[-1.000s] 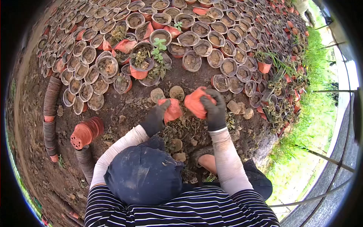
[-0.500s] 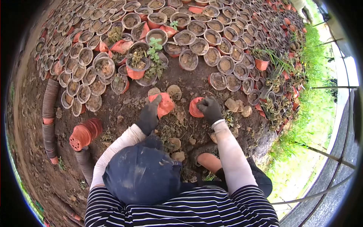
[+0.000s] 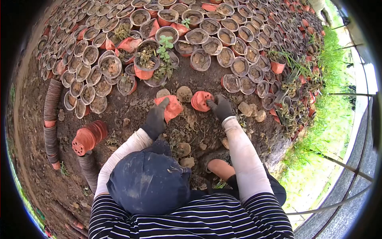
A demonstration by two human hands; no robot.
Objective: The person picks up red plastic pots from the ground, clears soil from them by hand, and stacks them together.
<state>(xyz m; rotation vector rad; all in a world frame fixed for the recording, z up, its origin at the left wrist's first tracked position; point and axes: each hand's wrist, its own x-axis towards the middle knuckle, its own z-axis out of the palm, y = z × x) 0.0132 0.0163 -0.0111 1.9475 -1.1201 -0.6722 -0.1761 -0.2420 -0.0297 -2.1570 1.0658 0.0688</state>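
I've got both gloves in view, working on the body side of the leafy green seedling (image 3: 163, 46). The left hand (image 3: 154, 119) holds a crumpled red plastic pot (image 3: 173, 109), thumb laid over it, nearer the body than the seedling and slightly to its right. Farther right of the seedling, the right hand (image 3: 221, 108) pinches a red pot with drainage holes (image 3: 199, 102) by its edge, fingers narrow; I can't tell whether that's one pot or several nested.

My worry: that edge pinch looks shallow, so a quick swing could let the holed pot slip. The left one's thin, creased wall could split if tugged. And a round soil plug (image 3: 184, 94) sits between the two, just body-side of the seedling; a low pass could crumble it.

Against half a second ago, the right hand's pot is up closer to the seedling's row, its holes now plainly showing. The left pot has hardly shifted.
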